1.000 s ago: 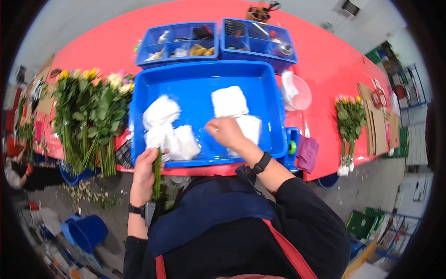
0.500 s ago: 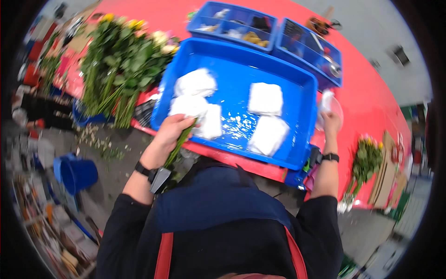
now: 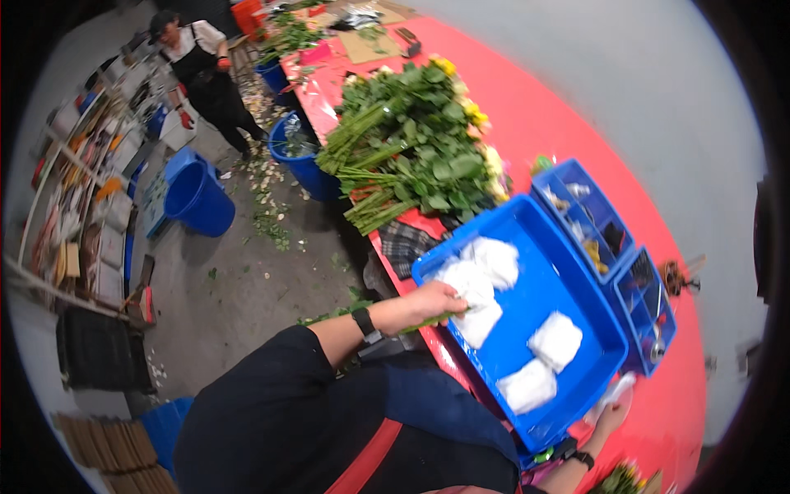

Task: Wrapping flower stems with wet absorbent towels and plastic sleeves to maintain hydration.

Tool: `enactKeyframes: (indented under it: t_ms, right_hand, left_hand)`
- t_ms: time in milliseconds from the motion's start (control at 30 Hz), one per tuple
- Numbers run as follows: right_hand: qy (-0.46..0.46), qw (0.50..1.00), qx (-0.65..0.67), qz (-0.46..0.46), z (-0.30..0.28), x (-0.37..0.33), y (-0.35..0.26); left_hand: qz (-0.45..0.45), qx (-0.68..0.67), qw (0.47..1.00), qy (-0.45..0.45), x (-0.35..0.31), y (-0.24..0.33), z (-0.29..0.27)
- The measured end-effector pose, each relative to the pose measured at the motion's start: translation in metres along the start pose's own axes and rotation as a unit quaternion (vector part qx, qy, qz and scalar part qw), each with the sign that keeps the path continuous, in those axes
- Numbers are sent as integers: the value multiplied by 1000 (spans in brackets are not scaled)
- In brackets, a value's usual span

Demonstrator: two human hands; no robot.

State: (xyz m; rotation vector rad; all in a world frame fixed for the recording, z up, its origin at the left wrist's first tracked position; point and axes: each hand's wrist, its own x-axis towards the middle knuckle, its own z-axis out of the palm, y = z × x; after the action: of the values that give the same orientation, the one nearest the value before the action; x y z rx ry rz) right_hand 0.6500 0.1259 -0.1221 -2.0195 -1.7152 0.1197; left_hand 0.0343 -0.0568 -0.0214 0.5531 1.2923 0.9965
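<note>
My left hand (image 3: pixel 440 301) is closed around green flower stems (image 3: pixel 424 323), over the near edge of a blue tray (image 3: pixel 543 272). Wet white pads lie in shallow water inside the tray: a cluster with a white pad (image 3: pixel 491 262) beside my left hand, and two more, one a white pad (image 3: pixel 555 342), toward the tray's right end. Past that end, my right hand (image 3: pixel 611 417) pinches a whitish, filmy piece of plastic (image 3: pixel 619 387) over a round pink container (image 3: pixel 623 403). The flower heads on the held stems cannot be made out.
A large pile of cut roses (image 3: pixel 428 136) lies left of the tray on the red table (image 3: pixel 543 90). Divided blue boxes (image 3: pixel 588 218) stand behind the tray. Blue buckets (image 3: pixel 200 198) stand on the leaf-strewn floor. A person in an apron (image 3: pixel 210 78) stands at the far left.
My view has swung left, bringing the floor, shelves and another person into sight. My left hand still grips the stems; my right hand stays at the pink container.
</note>
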Motion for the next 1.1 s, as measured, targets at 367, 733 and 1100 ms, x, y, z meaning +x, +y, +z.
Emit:
enactKeyframes:
  t_ms: [367,733,1100]
  right_hand:
    - [-10,972,233,-30,-12,-9,-22]
    - [78,977,146,133,-76,-15,-68]
    - [-383,829,390,-116,41,-172,-390]
  left_hand:
    - [25,31,999,-18,-10,6,-14]
    - [42,15,998,-33,-25,12,-24]
    - [18,-49,983,-177,-10,8,4]
